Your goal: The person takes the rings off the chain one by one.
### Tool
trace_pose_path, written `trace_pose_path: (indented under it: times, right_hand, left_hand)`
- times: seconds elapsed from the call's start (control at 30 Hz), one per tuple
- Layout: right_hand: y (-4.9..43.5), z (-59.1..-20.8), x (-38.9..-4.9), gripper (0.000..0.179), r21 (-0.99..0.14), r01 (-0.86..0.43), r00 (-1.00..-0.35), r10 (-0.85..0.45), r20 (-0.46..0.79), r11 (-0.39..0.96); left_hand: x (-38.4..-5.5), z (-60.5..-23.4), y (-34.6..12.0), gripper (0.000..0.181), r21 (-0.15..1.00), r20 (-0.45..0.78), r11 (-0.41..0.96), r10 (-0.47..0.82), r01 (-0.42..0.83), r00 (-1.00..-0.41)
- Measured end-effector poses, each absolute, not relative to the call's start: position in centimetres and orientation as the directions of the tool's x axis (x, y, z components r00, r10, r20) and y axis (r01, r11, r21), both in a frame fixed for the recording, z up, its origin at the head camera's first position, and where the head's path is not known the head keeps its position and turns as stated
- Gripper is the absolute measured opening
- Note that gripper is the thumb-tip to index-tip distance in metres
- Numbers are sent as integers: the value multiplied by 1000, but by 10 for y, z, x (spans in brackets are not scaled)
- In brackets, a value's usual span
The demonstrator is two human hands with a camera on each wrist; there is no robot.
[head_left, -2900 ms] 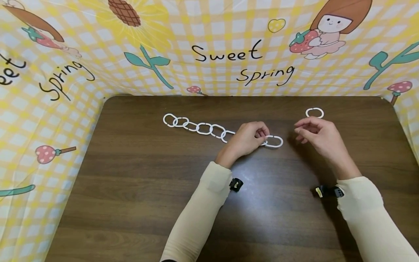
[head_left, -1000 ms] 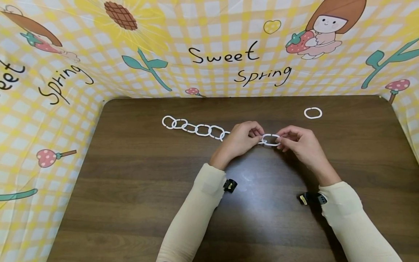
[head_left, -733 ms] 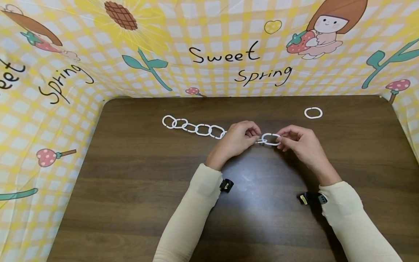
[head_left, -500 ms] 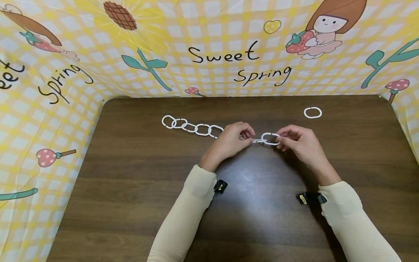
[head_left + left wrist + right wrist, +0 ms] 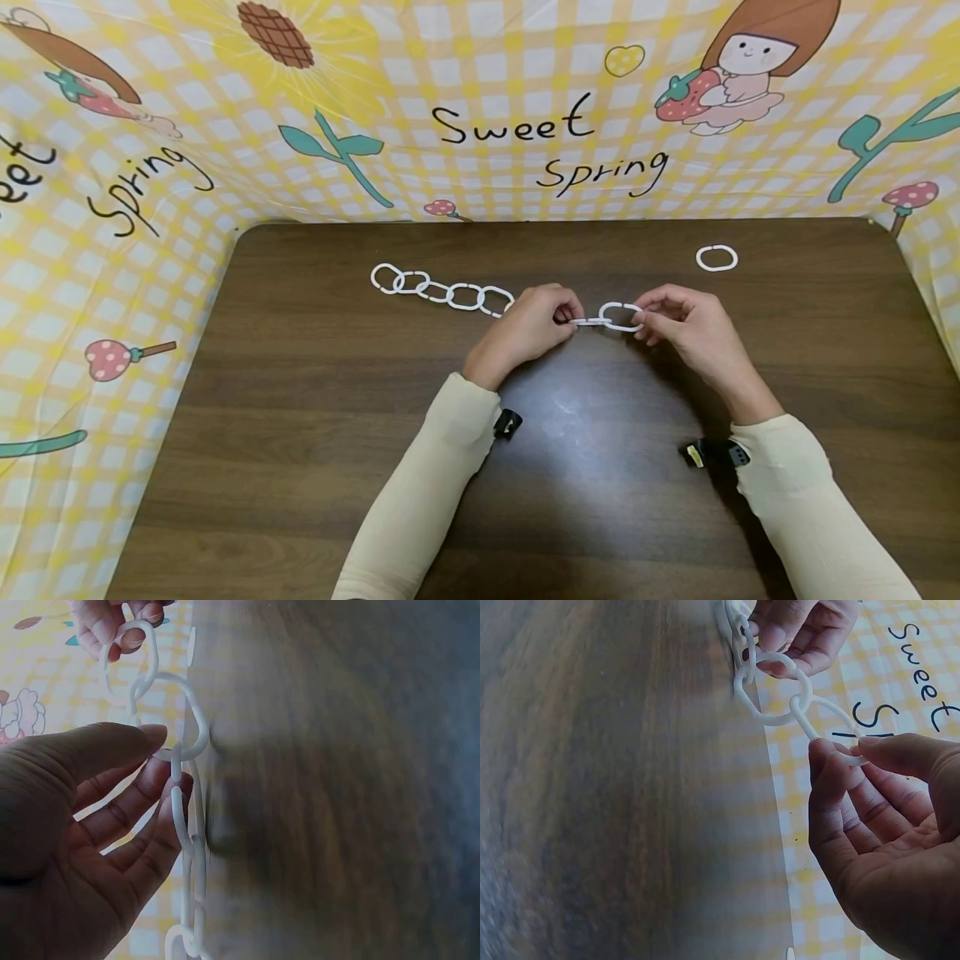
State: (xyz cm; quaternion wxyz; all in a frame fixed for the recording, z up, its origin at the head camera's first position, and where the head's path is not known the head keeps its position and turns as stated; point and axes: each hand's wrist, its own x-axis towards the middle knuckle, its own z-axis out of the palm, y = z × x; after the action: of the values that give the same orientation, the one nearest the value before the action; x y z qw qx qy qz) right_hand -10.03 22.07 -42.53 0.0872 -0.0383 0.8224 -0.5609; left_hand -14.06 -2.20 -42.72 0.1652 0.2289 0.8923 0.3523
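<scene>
A chain of white plastic links (image 5: pixel 482 298) runs across the dark table from the left towards both hands. My left hand (image 5: pixel 528 327) pinches the second-last link (image 5: pixel 201 720) between thumb and fingertips. At the chain's right end, my right hand (image 5: pixel 686 323) grips the end link (image 5: pixel 619 330), its thumb and index finger on the outer curve. These two links hang together between the hands, and the stretch of chain behind the left hand is hidden in the head view. Each link has a small gap in its side.
One loose white link (image 5: pixel 717 269) lies apart on the table, beyond the right hand. The wooden tabletop (image 5: pixel 300 433) ends at a yellow checked cloth wall (image 5: pixel 495 192) at the back and sides. Small black wrist cameras (image 5: pixel 507 424) sit at both cuffs.
My right hand came left from beside the loose link and took hold of the end link. My left hand has slid left along the chain. The loose link stayed put.
</scene>
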Motion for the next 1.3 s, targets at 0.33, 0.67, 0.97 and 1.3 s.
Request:
trace_pose_path:
  times: [0.33, 0.67, 0.97, 1.3]
  right_hand:
    - [223, -424, -98, 16, -931, 34, -981, -164, -100, 364]
    - [224, -423, -97, 16, -933, 44, -981, -164, -108, 357]
    - [225, -425, -96, 17, -936, 27, -983, -159, -88, 350]
    - [225, -427, -96, 18, -947, 41, -983, -155, -95, 318]
  left_hand:
    - [-140, -425, -21, 6, 686, -143, 667, 516, 292, -844]
    - [-141, -423, -20, 8, 709, -100, 635, 520, 306, -848]
    - [-141, -420, -19, 9, 722, -86, 621, 517, 305, -851]
    - [-141, -420, -19, 9, 746, -71, 595, 515, 297, -854]
